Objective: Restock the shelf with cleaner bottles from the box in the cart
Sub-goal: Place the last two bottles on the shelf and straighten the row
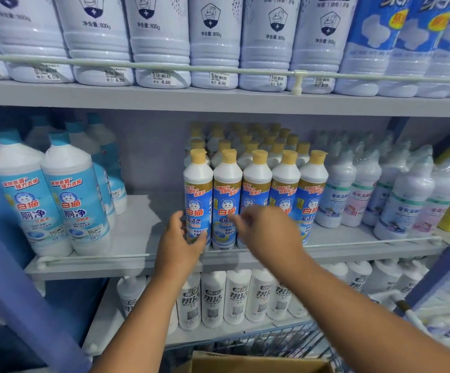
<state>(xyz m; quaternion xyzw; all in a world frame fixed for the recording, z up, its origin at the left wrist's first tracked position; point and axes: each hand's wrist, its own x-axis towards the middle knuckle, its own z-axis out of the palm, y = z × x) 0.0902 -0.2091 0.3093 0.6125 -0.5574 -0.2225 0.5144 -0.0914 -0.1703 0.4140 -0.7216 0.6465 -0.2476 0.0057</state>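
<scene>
Several white cleaner bottles with tan caps and blue labels stand in rows on the middle shelf. My left hand grips the lower part of the leftmost front bottle, thumb on its left side. My right hand is blurred in front of the neighbouring bottles, fingers loosely spread toward the second bottle; it holds nothing that I can see. The cardboard box shows at the bottom edge, inside the wire cart.
Two large white bottles with teal caps stand at the shelf's left, with a bare gap between them and the tan-capped rows. Wrapped white bottles fill the right. Big 800g bottles sit above, white bottles below.
</scene>
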